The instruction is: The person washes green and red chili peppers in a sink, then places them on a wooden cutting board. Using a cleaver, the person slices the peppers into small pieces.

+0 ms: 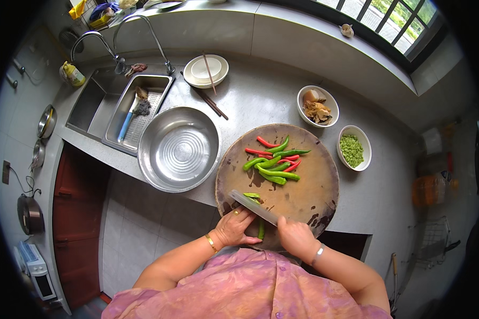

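A round wooden chopping board (299, 195) lies before me at the counter's front edge. My right hand (297, 236) grips the handle of a kitchen cleaver (255, 208), whose blade points up and to the left across the board. Under and beside the blade, my left hand (236, 226) presses on a green chili pepper (261, 229); its middle is hidden by the blade and fingers. Cut green pepper pieces (252, 195) lie just beyond the blade. Farther back on the board rests a pile of whole green chilies (279, 167) and red chilies (258, 151).
Left of the board stands a large metal basin (179, 149), beside a sink (99, 99) with a perforated tray (147, 103). Chopsticks (212, 104) lie near stacked bowls (205, 69). At the back right are a bowl of brownish food (317, 107) and a bowl of green beans (352, 150).
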`<state>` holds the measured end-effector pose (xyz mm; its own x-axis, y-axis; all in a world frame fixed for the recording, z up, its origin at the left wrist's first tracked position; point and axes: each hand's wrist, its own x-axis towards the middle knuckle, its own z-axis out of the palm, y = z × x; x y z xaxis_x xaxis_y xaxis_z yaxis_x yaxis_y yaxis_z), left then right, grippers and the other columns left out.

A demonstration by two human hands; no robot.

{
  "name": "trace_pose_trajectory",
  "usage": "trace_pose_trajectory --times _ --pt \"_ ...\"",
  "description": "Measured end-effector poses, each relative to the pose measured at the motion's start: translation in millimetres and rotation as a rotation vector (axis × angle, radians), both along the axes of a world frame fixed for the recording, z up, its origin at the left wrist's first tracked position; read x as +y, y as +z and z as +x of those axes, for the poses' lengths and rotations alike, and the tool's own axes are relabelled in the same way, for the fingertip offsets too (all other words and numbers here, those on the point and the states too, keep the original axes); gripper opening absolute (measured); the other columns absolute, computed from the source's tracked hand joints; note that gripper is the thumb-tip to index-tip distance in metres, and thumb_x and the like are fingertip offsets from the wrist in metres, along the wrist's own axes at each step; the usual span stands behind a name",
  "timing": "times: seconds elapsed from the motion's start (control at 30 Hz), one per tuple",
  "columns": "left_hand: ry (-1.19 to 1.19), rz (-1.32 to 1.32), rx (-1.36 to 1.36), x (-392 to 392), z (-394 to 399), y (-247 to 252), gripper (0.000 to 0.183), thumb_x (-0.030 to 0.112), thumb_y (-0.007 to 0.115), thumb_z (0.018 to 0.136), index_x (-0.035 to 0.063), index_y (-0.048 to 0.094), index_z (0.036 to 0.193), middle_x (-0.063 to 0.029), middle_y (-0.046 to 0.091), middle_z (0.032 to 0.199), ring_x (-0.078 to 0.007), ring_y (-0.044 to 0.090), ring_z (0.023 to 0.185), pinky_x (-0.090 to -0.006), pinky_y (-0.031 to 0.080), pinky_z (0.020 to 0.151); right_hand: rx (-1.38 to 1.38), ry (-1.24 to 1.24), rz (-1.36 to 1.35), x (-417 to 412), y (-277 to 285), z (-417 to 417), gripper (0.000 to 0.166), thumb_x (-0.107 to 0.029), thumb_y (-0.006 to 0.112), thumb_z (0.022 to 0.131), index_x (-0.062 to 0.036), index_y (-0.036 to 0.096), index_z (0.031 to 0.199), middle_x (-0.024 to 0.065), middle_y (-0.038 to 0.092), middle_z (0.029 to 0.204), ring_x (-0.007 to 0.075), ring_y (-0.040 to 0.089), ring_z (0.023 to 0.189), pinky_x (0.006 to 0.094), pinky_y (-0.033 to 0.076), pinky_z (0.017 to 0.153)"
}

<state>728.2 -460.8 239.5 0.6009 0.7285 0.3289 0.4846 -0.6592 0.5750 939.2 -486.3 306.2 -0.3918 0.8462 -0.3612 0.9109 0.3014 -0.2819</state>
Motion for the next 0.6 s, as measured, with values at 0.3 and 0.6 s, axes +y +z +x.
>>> trace_pose_trajectory --times 0.3,0.6 --pt "0.04 0.058 -0.007 -1.5 2.2 1.4 0.07 0.041 0.077 0.06 -0.0004 0.056 0.112 -0.0152 0.055 0.115 -0.0297 0.053 0.108 -0.0362 0.046 0.091 0.078 -0.094 0.058 -8.7 -0.1 11.5 0.012 -0.013 0.05 0.081 -0.0021 0.046 0.084 0.0176 0.061 0.067 0.0352 0.062 0.06 0.0438 0.05 0.054" --pt "0.04 0.052 -0.002 -1.2 3.3 -1.8 0.069 0.04 0.078 0.058 -0.0015 0.058 0.109 -0.0163 0.056 0.112 -0.031 0.055 0.104 -0.0371 0.047 0.088 0.031 -0.089 0.094 -5.0 -11.9 0.8 0.011 -0.012 0.05 0.083 -0.0016 0.046 0.082 0.018 0.06 0.064 0.0364 0.06 0.056 0.0443 0.049 0.051"
